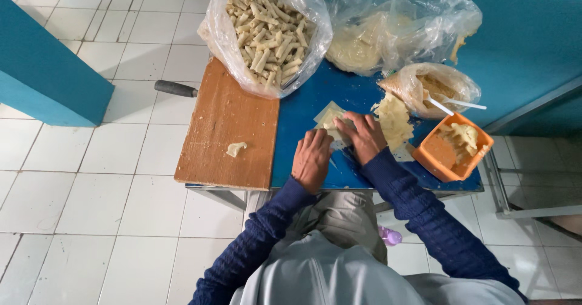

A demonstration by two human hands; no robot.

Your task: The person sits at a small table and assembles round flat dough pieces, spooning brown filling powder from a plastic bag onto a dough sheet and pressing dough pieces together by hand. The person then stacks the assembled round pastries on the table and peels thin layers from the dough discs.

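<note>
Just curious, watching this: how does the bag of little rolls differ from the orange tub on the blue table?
The bag of rolls is clear, soft plastic, large and piled full; the orange tub is rigid, opaque, smaller and only partly filled. The bag sits at the table's far edge, the tub at its right corner. Both are open-topped and hold pale food.

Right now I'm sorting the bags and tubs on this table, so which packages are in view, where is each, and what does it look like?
Clear plastic bag of pale rolled sticks: far left, on the wooden board, open top.
Crumpled clear bag: far middle, holding flat pale sheets.
Small clear bag: right, holding a crumbly tan filling and a white utensil.
Orange square tub: near right corner.
No labels, signs or screens.
</note>
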